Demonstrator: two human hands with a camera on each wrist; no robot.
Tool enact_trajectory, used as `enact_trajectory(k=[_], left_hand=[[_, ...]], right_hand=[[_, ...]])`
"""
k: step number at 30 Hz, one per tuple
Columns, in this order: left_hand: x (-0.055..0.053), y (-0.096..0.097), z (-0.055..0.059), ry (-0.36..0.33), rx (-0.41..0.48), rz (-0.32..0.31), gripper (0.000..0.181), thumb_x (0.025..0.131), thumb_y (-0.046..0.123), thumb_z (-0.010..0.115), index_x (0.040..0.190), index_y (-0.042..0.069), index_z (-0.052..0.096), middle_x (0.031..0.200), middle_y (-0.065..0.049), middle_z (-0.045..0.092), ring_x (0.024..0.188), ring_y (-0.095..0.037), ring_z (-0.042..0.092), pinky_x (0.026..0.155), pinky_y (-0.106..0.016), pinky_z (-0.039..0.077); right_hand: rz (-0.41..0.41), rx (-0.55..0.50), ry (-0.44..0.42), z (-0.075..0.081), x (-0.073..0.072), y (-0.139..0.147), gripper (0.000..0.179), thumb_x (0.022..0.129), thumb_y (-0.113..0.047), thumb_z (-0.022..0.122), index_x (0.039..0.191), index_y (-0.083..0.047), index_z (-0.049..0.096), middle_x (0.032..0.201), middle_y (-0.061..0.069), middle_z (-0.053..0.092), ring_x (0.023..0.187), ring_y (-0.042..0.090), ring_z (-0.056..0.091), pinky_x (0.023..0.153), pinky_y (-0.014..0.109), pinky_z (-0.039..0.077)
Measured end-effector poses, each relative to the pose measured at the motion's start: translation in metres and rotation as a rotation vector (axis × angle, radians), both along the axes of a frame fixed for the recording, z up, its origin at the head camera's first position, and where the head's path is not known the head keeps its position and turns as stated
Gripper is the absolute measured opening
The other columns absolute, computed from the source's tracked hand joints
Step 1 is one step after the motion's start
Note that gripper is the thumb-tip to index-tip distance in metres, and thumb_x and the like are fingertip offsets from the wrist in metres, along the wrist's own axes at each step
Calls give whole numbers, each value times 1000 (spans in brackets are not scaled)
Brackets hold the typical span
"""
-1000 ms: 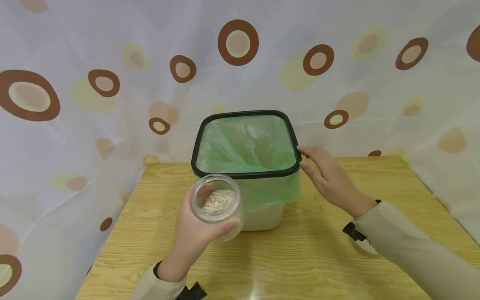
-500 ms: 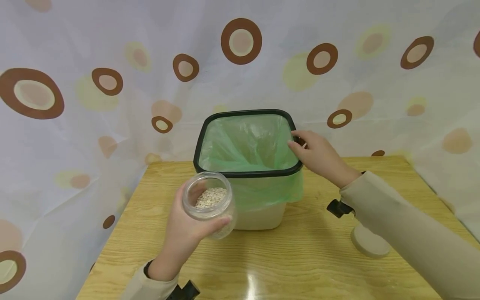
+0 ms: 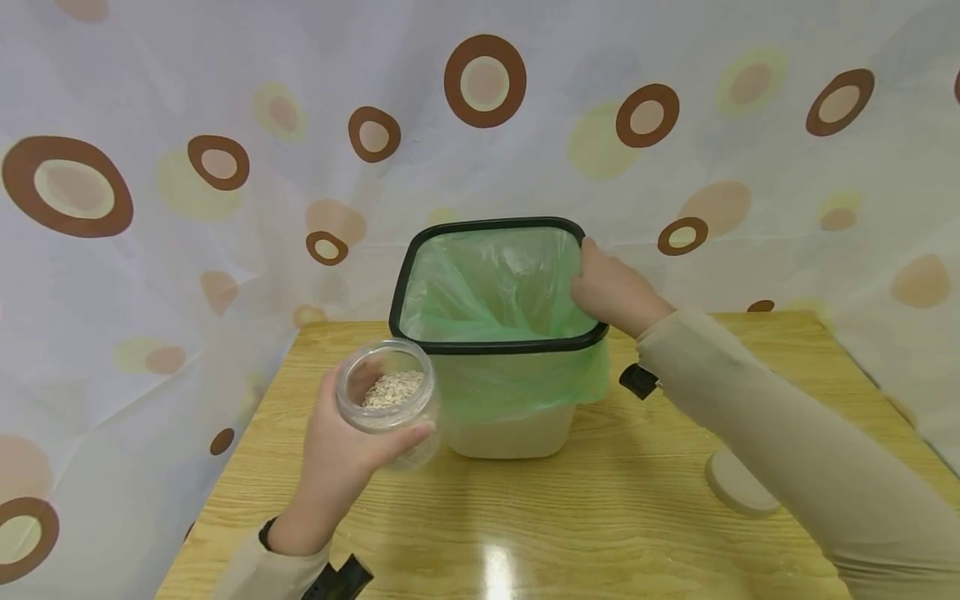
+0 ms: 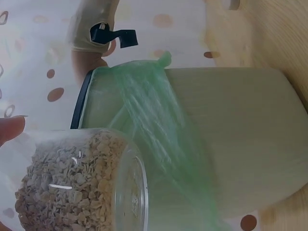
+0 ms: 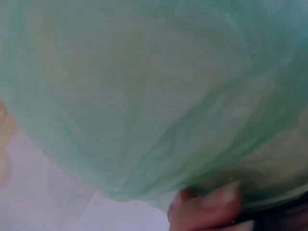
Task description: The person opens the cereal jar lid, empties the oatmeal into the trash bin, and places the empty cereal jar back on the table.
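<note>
My left hand (image 3: pixel 341 442) grips a clear jar (image 3: pixel 412 433) around its side. Oat flakes (image 3: pixel 393 388) partly fill it, and its lidless mouth tilts up toward the head camera. In the left wrist view the oats (image 4: pixel 72 183) show through the jar wall. Just behind stands a trash can (image 3: pixel 517 435) with a black rim (image 3: pixel 517 347) and a green bag (image 3: pixel 517 387) folded over it. My right hand (image 3: pixel 615 287) holds the can's right rim, its fingers hidden in the head view. The right wrist view shows fingertips (image 5: pixel 216 199) curled at the rim beside the bag.
A pale round lid (image 3: pixel 738 483) lies on the wooden table (image 3: pixel 600 533) at the right, partly covered by my right sleeve. Behind the table hangs a patterned sheet (image 3: pixel 525 179). Dark wrist cameras (image 3: pixel 639 382) jut out from both cuffs.
My right hand has gone from beside the rim to holding it, moving back and inward. My left hand has carried the jar left, away from the trash can's front. The lid shows more than at first.
</note>
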State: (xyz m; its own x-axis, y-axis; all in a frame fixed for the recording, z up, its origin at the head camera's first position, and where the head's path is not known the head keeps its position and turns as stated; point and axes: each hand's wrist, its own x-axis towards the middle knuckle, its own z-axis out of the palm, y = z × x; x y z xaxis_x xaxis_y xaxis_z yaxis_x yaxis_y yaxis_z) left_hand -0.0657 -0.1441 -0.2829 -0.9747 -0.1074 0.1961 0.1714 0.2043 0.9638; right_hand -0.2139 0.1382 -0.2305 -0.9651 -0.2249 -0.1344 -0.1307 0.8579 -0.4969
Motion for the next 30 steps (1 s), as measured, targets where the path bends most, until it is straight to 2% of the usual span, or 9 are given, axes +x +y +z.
enact_trajectory(k=[2, 5, 11, 18, 20, 30], left_hand=[[-1, -5, 3, -3, -14, 6, 88, 66, 0, 87, 140, 3, 38, 136, -11, 49, 131, -22, 42, 104, -37, 38], [-5, -14, 11, -1, -32, 17, 88, 68, 1, 86, 141, 3, 37, 138, -11, 46, 132, -22, 40, 104, -41, 37], [-16, -27, 23, -11, -109, 51, 92, 71, 8, 86, 145, 6, 31, 141, -8, 44, 133, -19, 38, 102, -40, 38], [-30, -33, 27, -25, -162, 103, 98, 71, 15, 87, 147, 5, 27, 142, -8, 44, 130, -21, 40, 100, -41, 39], [-34, -35, 28, -28, -178, 101, 98, 71, 16, 87, 147, 4, 26, 143, -8, 43, 130, -23, 40, 99, -42, 39], [-50, -39, 41, 69, -282, 132, 98, 70, 15, 87, 146, -1, 27, 141, -13, 44, 124, -28, 43, 99, -45, 38]], right_hand=[[-7, -1, 15, -1, 0, -1, 66, 94, -7, 25, 149, 10, -5, 64, 8, 46, 47, 14, 25, 53, 34, 32], [-15, -11, 30, -1, 2, -2, 66, 92, -5, 25, 150, 11, -4, 64, 7, 45, 49, 14, 26, 55, 34, 33], [-43, -44, 23, -1, 3, -4, 67, 92, -3, 26, 150, 10, -4, 53, 1, 36, 43, 10, 21, 45, 28, 26], [-55, -55, 22, -2, 3, -4, 66, 92, -2, 27, 150, 10, -2, 55, 2, 37, 43, 10, 21, 45, 27, 27], [-54, -50, 26, -2, 3, -4, 66, 91, -1, 27, 150, 10, -1, 55, 2, 37, 44, 11, 21, 46, 28, 27], [-69, -23, 58, -3, 2, -5, 64, 92, -1, 29, 150, 11, 2, 52, 1, 36, 42, 10, 22, 43, 25, 25]])
